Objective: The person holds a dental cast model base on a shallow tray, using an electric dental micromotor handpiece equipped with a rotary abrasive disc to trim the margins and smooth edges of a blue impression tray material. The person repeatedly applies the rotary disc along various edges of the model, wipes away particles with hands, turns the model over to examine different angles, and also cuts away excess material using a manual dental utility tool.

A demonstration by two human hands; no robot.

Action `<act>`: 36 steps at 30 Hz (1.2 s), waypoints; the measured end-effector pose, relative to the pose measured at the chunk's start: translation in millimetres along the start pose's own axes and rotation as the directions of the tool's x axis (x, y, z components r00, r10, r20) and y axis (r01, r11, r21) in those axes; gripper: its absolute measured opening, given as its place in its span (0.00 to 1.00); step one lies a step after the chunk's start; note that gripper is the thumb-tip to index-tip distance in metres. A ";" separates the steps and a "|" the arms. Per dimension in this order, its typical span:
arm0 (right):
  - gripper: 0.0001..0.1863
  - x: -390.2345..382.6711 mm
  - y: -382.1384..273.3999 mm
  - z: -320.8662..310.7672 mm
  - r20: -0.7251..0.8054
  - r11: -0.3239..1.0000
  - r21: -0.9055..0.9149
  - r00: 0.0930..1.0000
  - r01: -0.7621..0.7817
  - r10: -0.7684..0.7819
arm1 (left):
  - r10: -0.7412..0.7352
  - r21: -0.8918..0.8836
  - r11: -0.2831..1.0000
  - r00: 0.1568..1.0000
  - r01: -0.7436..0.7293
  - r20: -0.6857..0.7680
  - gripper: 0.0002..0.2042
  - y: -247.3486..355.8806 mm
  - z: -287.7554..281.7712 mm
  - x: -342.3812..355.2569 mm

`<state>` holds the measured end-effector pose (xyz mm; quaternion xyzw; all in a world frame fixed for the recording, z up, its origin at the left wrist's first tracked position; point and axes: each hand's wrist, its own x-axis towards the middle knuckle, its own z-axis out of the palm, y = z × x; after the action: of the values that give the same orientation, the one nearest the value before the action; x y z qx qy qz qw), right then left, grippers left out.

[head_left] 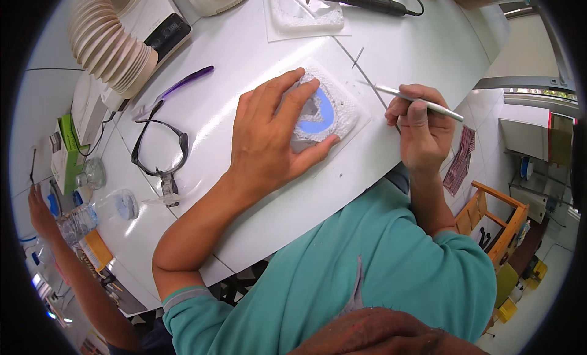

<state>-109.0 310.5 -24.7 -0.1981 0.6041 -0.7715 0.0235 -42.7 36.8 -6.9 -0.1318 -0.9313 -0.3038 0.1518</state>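
A rough white plaster block (pixel 347 110) with a smooth blue horseshoe-shaped band (pixel 328 113) and a grey middle lies on a thin pale sheet (pixel 362 124) on the white table. Across its left side rests my left hand (pixel 263 132), fingers bent over the far edge and thumb along the near side, gripping it. To the right of the block, my right hand (pixel 426 132) holds a slim silver-handled knife (pixel 449 112) between thumb and fingers. The knife's thin tip points left toward the block and appears apart from it.
Safety glasses (pixel 182 148) lie left of my left hand, beside a ribbed suction hose (pixel 110 46). A rotary handpiece (pixel 373 3) and another white plaster piece (pixel 306 26) are at the back. At far left is another person's hand (pixel 41 214); a wooden stool (pixel 516 215) stands right.
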 end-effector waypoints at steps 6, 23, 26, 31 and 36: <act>0.17 6.9 2.9 20.2 0.081 0.960 -0.178 0.975 0.216 -0.205 | 0.018 -0.031 0.999 1.000 -0.017 0.014 0.37 -0.4 -1.2 1.7; 0.09 -0.6 -5.4 33.0 0.176 0.887 -0.429 0.979 0.170 -0.102 | 0.032 -0.059 0.998 0.999 -0.032 0.003 0.38 -3.2 -0.2 2.0; 0.08 -2.4 -0.1 34.4 0.173 0.858 -0.464 0.973 0.220 -0.156 | 0.030 -0.056 0.998 1.000 -0.030 0.006 0.38 -2.7 -0.6 2.1; 0.06 -4.1 2.4 36.7 0.184 0.830 -0.496 0.965 0.256 -0.188 | 0.027 -0.052 0.998 0.999 -0.026 0.022 0.38 -3.5 -0.4 1.8; 0.05 -3.3 2.4 36.3 0.193 0.811 -0.522 0.963 0.263 -0.188 | 0.025 -0.053 0.998 0.999 -0.023 0.034 0.38 -3.7 -1.0 2.0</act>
<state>-94.4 277.2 -20.9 -0.3177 0.7668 -0.5511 -0.0855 -45.6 33.6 -7.4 -0.1523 -0.9239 -0.3239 0.1356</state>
